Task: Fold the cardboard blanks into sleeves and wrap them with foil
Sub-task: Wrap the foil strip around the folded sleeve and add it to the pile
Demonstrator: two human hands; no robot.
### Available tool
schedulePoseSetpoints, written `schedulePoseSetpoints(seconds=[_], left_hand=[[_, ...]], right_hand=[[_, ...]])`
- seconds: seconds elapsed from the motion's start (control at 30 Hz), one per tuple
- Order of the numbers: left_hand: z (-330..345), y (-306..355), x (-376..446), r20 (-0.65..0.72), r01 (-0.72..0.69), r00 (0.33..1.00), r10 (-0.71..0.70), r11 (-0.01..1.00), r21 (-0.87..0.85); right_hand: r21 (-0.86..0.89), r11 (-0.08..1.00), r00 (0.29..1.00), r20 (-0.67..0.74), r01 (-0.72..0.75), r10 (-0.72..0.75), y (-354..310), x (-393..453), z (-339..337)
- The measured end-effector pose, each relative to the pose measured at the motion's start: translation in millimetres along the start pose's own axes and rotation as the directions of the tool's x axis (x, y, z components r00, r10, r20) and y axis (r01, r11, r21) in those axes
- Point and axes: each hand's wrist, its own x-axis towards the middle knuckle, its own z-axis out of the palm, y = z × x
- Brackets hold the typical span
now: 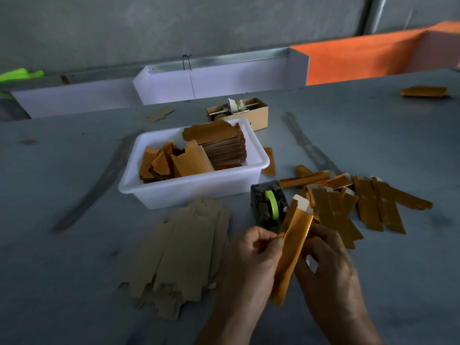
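Left hand [251, 257]: thumb and curled fingers pinch the left long edge of a foil-wrapped sleeve [291, 255]. Right hand [328, 272]: fingers curled round the sleeve's right edge, thumb side partly hidden behind it. The sleeve stands tilted between the two hands, lifted off the grey table [74, 270], its upper end pointing toward 1 o'clock; white cardboard shows at that open upper end, gold-orange foil covers the rest. Directly behind the sleeve, at 12 o'clock from the hands, sits a dark tape dispenser [267, 206] with a green roll. At 2 o'clock from the hands lies a loose scatter of finished foil sleeves [366, 205], overlapping one another. At 9 o'clock from the hands, a fanned stack of flat brown cardboard blanks [184, 252] lies on the table. At 11 o'clock, farther back, a white plastic tub [189, 190] holds a tall stack of foil sheets [221, 145] on its right side and looser orange pieces on its left. Behind the tub, a small brown cardboard box [251, 113] with oddments inside; contents too small to identify. One more gold piece [424, 91] lies alone at the table's far right.
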Motion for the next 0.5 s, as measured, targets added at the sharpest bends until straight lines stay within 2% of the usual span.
schedulePoseSetpoints(seconds=[0.17, 0.27, 0.37, 0.5], left_hand=[[-3.6, 2.1, 0.4, 0.029, 0.026, 0.999, -0.027, 0.999, 0.029], [-7.1, 3.6, -0.3, 0.053, 0.076, 0.996, -0.073, 0.996, -0.054], [-9.0, 7.6, -4.1, 0.053, 0.128, 0.991, -0.123, 0.985, -0.118], [-10.7, 14.4, -10.9, 0.092, 0.157, 0.985, -0.144, 0.973, -0.167]], right_hand=[[0.038, 0.999, 0.999, 0.032, -0.032, 0.031, 3.9, 2.4, -11.6], [0.147, 0.982, 0.992, 0.044, -0.122, 0.117, 10.6, 2.3, -28.3], [0.324, 0.919, 0.967, 0.185, -0.227, 0.174, 5.6, 5.3, -49.6], [0.427, 0.873, 0.908, 0.417, -0.235, 0.041, -13.4, 8.9, -63.0]])
